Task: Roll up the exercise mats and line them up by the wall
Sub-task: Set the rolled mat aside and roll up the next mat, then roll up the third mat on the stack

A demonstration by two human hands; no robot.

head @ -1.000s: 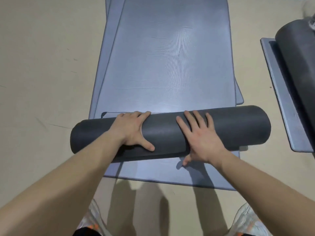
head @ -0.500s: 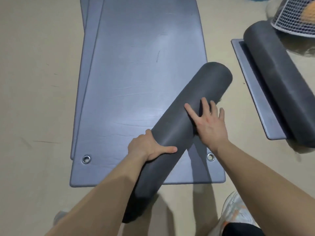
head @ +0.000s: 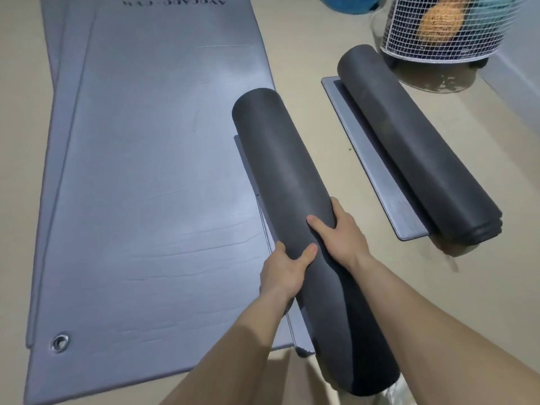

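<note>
Rolled mat (head: 280,182), centre frame: gripped by left hand (head: 285,271) and right hand (head: 343,239), not yet at wall (head: 526,68).
Second roll (head: 409,135), upper right: near wall.
Flat mats (head: 146,171), left: likely to be rolled next.

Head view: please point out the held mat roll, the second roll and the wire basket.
held mat roll (head: 280,171), head view, its upper side
second roll (head: 412,135), head view, mid top surface
wire basket (head: 432,52), head view, lower mesh wall

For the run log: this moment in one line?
rolled mat: in both hands | left hand: grips it | right hand: grips it | other roll: nearer wall | flat mats: unrolled
</note>
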